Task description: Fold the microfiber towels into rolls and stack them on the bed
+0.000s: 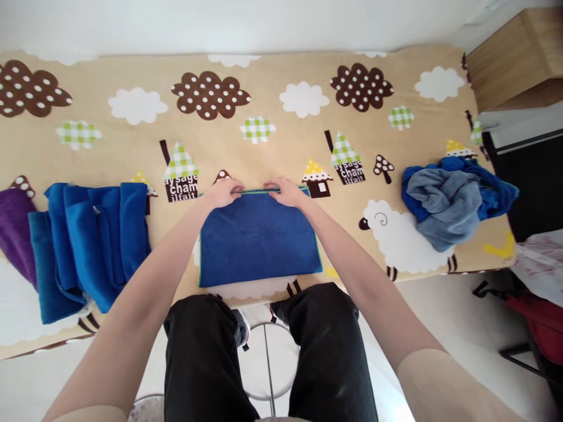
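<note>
A dark blue towel (259, 240) with a green stitched edge lies folded into a flat rectangle at the front of the bed, right before me. My left hand (226, 192) is at the left part of its far edge, thumb and fingers closed on the cloth. On the same edge, a short way to the right, my right hand (285, 192) also pinches the fabric. The far edge looks slightly raised between the two hands. Parts of the fingertips are hidden by the hands themselves.
Several folded blue towels (94, 240) lie in a row at left, beside a purple cloth (17, 228). A crumpled grey-blue cloth (444, 202) rests on blue ones at right. The patterned bedsheet (281, 152) meets a white wall; a wooden cabinet (505, 64) stands far right.
</note>
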`<state>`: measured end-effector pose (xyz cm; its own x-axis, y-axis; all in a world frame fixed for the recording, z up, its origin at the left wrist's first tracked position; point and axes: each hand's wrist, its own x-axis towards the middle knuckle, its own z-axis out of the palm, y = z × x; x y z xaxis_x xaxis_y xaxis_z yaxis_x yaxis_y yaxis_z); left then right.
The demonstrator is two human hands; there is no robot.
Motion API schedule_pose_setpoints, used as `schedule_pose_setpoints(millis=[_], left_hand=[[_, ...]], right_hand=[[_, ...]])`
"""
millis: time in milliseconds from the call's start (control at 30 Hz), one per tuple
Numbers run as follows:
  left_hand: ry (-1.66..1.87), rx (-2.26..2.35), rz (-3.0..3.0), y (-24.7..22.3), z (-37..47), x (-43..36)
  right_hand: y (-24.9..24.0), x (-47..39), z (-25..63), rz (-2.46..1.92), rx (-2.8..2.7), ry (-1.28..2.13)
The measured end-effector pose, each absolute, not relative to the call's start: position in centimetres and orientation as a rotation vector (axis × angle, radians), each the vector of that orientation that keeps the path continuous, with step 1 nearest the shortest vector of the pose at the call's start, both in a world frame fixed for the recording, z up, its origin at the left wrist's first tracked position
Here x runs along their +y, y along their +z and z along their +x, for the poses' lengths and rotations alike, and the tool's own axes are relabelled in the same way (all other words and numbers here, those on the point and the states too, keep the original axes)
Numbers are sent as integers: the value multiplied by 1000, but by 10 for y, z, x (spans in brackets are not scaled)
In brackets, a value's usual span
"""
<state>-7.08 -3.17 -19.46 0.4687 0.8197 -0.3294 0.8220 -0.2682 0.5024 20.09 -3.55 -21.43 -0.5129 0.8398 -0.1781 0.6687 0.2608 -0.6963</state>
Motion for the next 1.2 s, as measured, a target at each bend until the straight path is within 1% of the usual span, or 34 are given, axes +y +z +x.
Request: schedule_pose_setpoints(millis=[167,333,500,600,800,900,1067,1200], left_hand=[[-4,1530,2139,-199,-135,-36],[79,1519,2157,-201,-181,-54],[143,1613,2056,-199,-183,-70],[218,1723,1959,-198,-176,-73],[134,1846,1930,-197,-171,-73],[128,1919,1865,-198,-170,-71],[116,2005,1795,-198,-163,-68],[48,1892,1823,-195,-162,-65]], right_hand=[[-212,-36,253,-1567,-2473,738],[-210,-41,292,-1589,-2492,507],[-217,-44,306,-1625,-2455,672],[-220,-41,307,-1685,-2432,678],[-212,-34,303,-1913,-2315,764],[-210,-31,300,-2009,-2213,732],[-215,-30,294,-1999,-2157,655],[-218,-30,295,-1946,-2176,676]])
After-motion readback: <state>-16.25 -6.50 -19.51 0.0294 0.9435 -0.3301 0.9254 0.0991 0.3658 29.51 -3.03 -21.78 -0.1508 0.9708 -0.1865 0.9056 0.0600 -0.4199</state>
